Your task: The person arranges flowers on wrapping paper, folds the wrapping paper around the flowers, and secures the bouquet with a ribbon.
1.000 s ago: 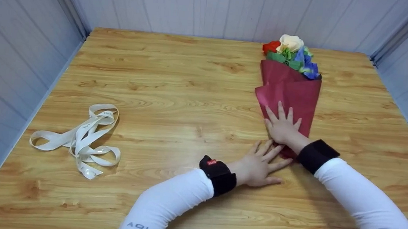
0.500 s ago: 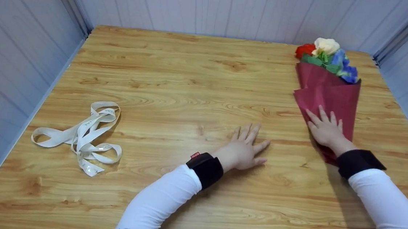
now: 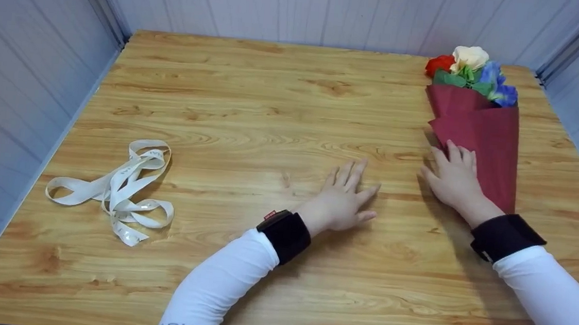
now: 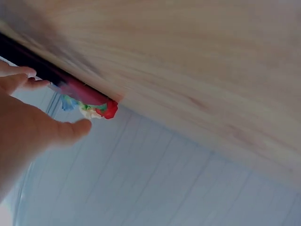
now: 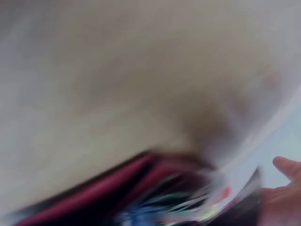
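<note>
On the right of the table lies a bouquet (image 3: 495,142) in dark red wrapping paper, with a red flower (image 3: 439,66), a cream flower (image 3: 469,58) and a blue flower (image 3: 506,95) at its far end. My right hand (image 3: 456,178) is at the paper's left edge, its fingers spread and loosely bent; whether it touches cannot be told. In the blurred right wrist view, part of that hand (image 5: 284,200) appears beside the paper (image 5: 94,188). My left hand (image 3: 341,200) is over the middle of the table, fingers spread, holding nothing and apart from the bouquet.
A loosely looped white ribbon (image 3: 92,188) with faint lettering lies on the left of the wooden table (image 3: 253,103). Grey panel walls (image 3: 301,8) border the table at the back and both sides.
The bouquet has slid right under my right hand, which has since moved from on top of the paper to its left edge. My left hand has drawn back leftward from the bouquet.
</note>
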{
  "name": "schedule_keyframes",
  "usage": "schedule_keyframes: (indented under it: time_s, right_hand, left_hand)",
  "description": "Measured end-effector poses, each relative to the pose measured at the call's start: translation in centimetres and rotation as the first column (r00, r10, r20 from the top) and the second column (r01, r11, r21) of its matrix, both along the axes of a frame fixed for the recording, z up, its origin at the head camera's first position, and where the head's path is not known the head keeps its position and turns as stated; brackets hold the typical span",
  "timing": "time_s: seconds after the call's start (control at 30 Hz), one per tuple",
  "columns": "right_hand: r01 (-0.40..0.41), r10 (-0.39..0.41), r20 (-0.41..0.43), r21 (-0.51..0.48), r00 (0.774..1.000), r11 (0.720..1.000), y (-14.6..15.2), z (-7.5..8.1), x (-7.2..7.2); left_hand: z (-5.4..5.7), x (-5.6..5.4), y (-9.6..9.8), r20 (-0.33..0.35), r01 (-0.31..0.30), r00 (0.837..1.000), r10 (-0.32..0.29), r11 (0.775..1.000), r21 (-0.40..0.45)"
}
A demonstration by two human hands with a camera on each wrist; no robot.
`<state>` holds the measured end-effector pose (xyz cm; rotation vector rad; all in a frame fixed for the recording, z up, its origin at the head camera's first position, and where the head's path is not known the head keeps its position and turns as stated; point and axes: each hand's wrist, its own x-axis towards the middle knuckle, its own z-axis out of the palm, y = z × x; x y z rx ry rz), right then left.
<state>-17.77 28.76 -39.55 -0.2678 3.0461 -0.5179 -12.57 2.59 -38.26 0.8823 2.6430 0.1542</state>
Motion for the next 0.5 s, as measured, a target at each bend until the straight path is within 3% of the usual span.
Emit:
schedule_keyframes:
  time_s: [0.17,0.27,0.33,0.37,0.43,0.5]
  right_hand:
    - [-0.052,0.052,0.012,0.024,0.999,0.998,-2.7,0.2,0.7]
    - [-0.084,0.084,0.007,0.051,0.996,0.995,-3.8,0.2,1.0]
    - [-0.113,0.113,0.000,0.057,0.994,0.992,-4.5,0.2,1.2]
    - [-0.131,0.131,-0.002,0.056,0.991,0.990,-4.8,0.2,1.3]
    - [-0.170,0.170,0.002,0.046,0.985,0.984,-5.5,0.1,1.6]
    - [-0.206,0.206,0.013,0.034,0.979,0.978,-6.2,0.0,2.0]
  left_hand:
    - [1.2,-0.4,-3.3,-0.047,-0.106,0.993,0.107,0.994,0.011]
    - [2.1,-0.7,-7.2,-0.088,-0.178,0.980,0.180,0.984,0.031]
    - [2.6,-0.8,-10.7,-0.135,-0.237,0.962,0.238,0.971,0.022]
    - [2.9,-0.8,-12.6,-0.141,-0.281,0.949,0.280,0.960,0.014]
    - [3.3,-0.6,-16.5,-0.158,-0.406,0.904,0.398,0.914,-0.019]
    - [3.7,-0.3,-20.1,-0.137,-0.547,0.834,0.535,0.833,-0.077]
